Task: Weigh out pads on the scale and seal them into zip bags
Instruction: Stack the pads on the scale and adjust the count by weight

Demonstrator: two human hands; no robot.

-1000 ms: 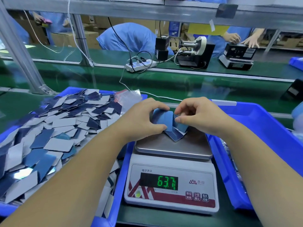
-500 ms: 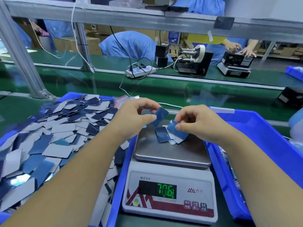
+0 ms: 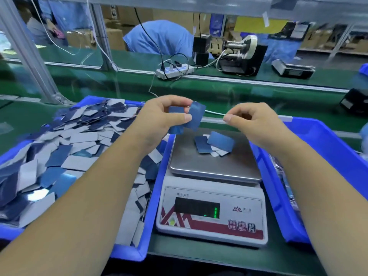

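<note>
A white digital scale (image 3: 211,212) stands in front of me with a steel pan (image 3: 211,166). A small pile of blue and grey pads (image 3: 215,144) lies on the pan. My left hand (image 3: 161,120) hovers over the pan's far left corner and holds a few blue pads (image 3: 196,118) between thumb and fingers. Above the pan's far right my right hand (image 3: 253,122) has its fingers curled, thumb and forefinger close together, and nothing shows in it. The display is mostly dark with one green digit.
A blue bin (image 3: 127,251) on the left is heaped with loose blue and grey pads (image 3: 65,148). Another blue bin (image 3: 322,176) on the right holds clear bags at its edge. Behind are a green conveyor, a power strip (image 3: 173,71) and a label machine (image 3: 243,56).
My right hand let its pad drop onto the pile and lifted away. My left hand rose a little with its pads. The display went from 70.6 to nearly blank.
</note>
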